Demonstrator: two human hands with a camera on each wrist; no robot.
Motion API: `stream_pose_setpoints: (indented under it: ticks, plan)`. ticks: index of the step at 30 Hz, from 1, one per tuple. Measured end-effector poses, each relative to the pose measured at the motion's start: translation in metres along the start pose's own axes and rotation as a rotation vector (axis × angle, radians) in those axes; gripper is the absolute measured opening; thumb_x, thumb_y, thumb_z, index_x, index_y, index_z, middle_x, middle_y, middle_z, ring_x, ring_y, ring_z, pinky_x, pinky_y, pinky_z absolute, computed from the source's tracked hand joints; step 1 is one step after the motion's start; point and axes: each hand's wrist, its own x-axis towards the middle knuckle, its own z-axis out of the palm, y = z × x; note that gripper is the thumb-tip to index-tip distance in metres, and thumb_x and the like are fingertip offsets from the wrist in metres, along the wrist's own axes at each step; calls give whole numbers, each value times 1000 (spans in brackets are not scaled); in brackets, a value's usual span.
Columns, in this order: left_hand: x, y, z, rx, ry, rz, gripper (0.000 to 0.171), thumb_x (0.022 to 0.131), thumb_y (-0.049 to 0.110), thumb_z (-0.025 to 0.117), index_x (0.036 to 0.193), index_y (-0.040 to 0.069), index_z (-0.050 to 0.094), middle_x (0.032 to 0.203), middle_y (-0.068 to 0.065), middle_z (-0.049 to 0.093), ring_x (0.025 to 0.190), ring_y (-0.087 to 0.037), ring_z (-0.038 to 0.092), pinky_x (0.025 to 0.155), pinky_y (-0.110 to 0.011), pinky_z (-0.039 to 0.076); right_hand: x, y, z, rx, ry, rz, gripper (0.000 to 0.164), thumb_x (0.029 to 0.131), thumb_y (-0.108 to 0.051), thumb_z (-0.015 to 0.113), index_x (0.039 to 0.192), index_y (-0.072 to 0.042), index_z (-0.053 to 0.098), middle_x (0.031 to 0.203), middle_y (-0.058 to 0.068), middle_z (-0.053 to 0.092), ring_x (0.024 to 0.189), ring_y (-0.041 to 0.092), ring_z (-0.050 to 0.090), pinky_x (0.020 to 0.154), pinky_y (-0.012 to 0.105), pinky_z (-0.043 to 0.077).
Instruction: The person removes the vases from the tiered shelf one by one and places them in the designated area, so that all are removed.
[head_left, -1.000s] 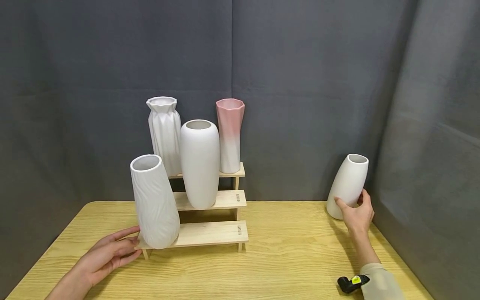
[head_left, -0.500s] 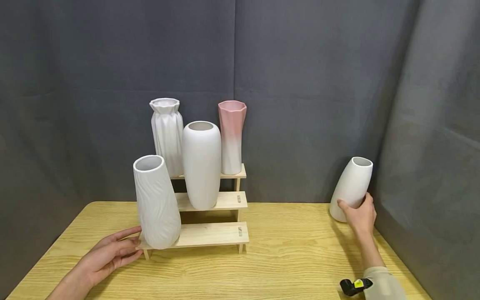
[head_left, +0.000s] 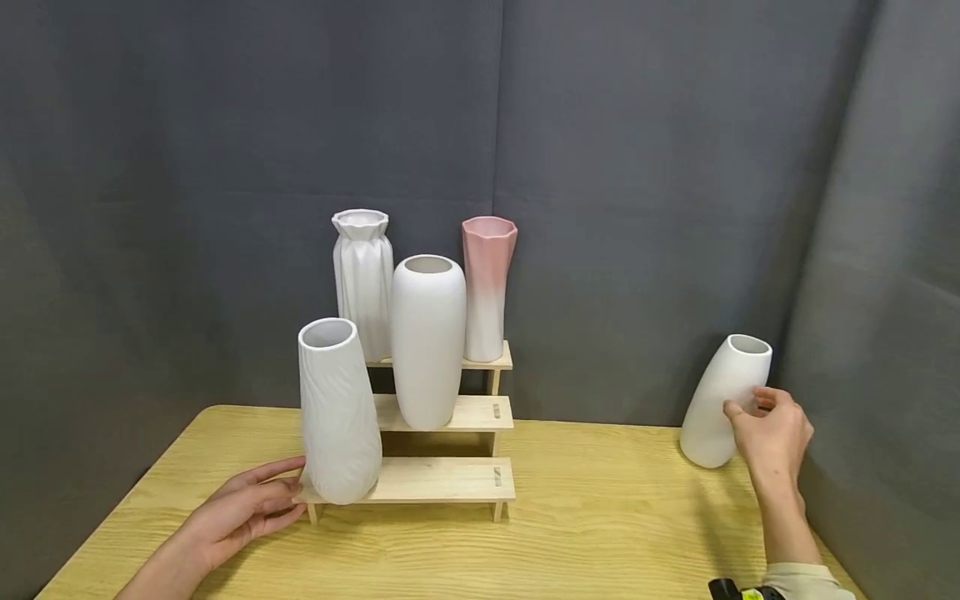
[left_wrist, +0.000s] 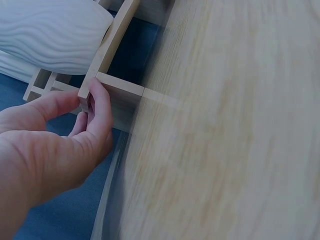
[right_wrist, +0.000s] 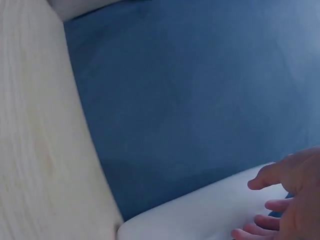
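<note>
My left hand pinches the left end of the lowest step of a three-tier wooden stand, thumb on one face and fingers on the other, as the left wrist view shows. Beside those fingers, a white vase with wavy relief stands on that step. At the table's far right, a smooth tapered white vase stands on the tabletop. My right hand is at this vase's right side, its fingers spread and loosely bent, not wrapped round it.
A smooth rounded white vase stands on the middle step. The top step bears a pleated white vase and a pink-to-white vase. Grey curtains close in the wooden table at the back and sides.
My right hand has loosened from the tapered vase and drawn to the right, leaving it standing. The left hand keeps its pinch on the stand. The whole head view has shifted.
</note>
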Motion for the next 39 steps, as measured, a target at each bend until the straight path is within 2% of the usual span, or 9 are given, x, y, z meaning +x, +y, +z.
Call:
stream_pose_setpoints:
  ticks: [3,7,15,23,29,33,37,39]
  plan:
    - [6,-4,4,6,2,3,38,103,0,57,138,14,60,122,-11,57,110,-21,63,99,-42,51,-8,-12,-8,-10,-7,-5,48,92,-19,71,132,5,62,125,26,63,113,39,62,85,42,48]
    - [10,-6,7,33,4,5,45,102,0,57,146,8,53,125,-12,57,110,-21,63,99,-41,51,-23,-33,-8,7,10,-55,41,91,-24,73,125,-1,69,118,19,69,107,32,66,77,27,44]
    - [12,-3,8,49,32,9,52,101,-1,57,152,4,44,125,-11,58,109,-21,63,97,-40,52,-55,-80,5,92,1,-213,31,91,-26,76,114,-5,73,109,10,73,96,21,67,75,24,43]
    - [14,-1,11,43,50,10,60,101,-1,59,156,2,36,125,-12,54,107,-19,62,97,-40,52,-80,-107,13,173,-61,-357,30,93,-22,76,115,-3,71,110,8,71,97,21,68,76,10,48]
    - [14,-3,13,19,53,8,59,102,1,59,156,1,35,120,-11,55,98,-17,61,97,-40,52,-93,-120,18,210,-141,-429,28,94,-20,76,115,-4,71,111,6,70,96,21,68,78,11,50]
    - [9,-5,10,2,48,3,56,102,0,58,154,3,38,122,-12,54,99,-17,62,97,-40,52,-106,-128,24,227,-186,-473,27,92,-16,78,115,-4,70,109,6,70,95,22,69,78,13,52]
    - [4,-5,7,-5,64,-7,54,102,1,59,153,6,41,118,-12,51,89,-14,59,97,-40,52,-122,-137,33,254,-242,-515,29,91,-14,79,117,-5,70,102,6,71,92,21,70,80,30,59]
    - [3,-4,6,-22,68,-9,51,102,2,59,150,8,46,118,-12,50,90,-14,59,97,-40,52,-129,-142,38,280,-275,-528,30,90,-14,79,117,-5,70,99,6,71,91,20,70,81,39,60]
